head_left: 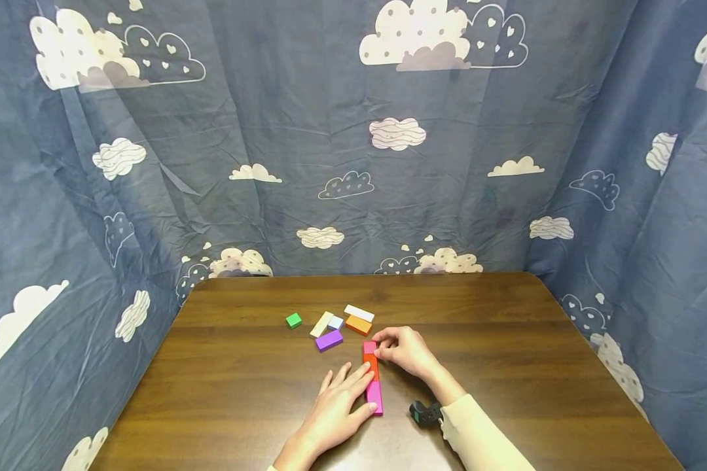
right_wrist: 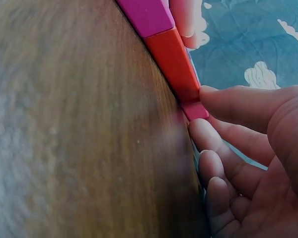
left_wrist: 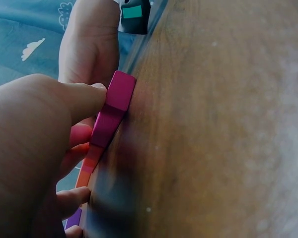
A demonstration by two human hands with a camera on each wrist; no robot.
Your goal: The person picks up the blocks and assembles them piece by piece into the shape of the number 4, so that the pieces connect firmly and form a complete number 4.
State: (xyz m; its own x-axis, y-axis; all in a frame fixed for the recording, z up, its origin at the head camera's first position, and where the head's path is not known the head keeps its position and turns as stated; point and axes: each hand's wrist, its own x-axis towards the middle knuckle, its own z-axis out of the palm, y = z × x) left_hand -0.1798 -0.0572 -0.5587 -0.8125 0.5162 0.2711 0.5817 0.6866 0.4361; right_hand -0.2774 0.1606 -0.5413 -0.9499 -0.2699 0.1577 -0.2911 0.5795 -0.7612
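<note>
Three blocks lie end to end in a row on the wooden table: a magenta block (head_left: 374, 399) nearest, a red block (right_wrist: 174, 62) in the middle and a small pink block (head_left: 369, 347) at the far end. My left hand (head_left: 334, 407) lies along the row's left side, fingers spread and mostly straight. Its thumb touches the near end of the magenta block, and its index fingertip rests at the red one. With thumb and forefinger my right hand (head_left: 409, 352) pinches the pink block, which sits against the red block's end.
Beyond the hands lie a purple block (head_left: 329, 341), a cream block (head_left: 321, 324), a pale blue block (head_left: 335, 322), an orange block (head_left: 359, 325), a white block (head_left: 359, 313) and, further left, a green block (head_left: 294, 320). A black wrist device (head_left: 425, 414) sits at the right sleeve.
</note>
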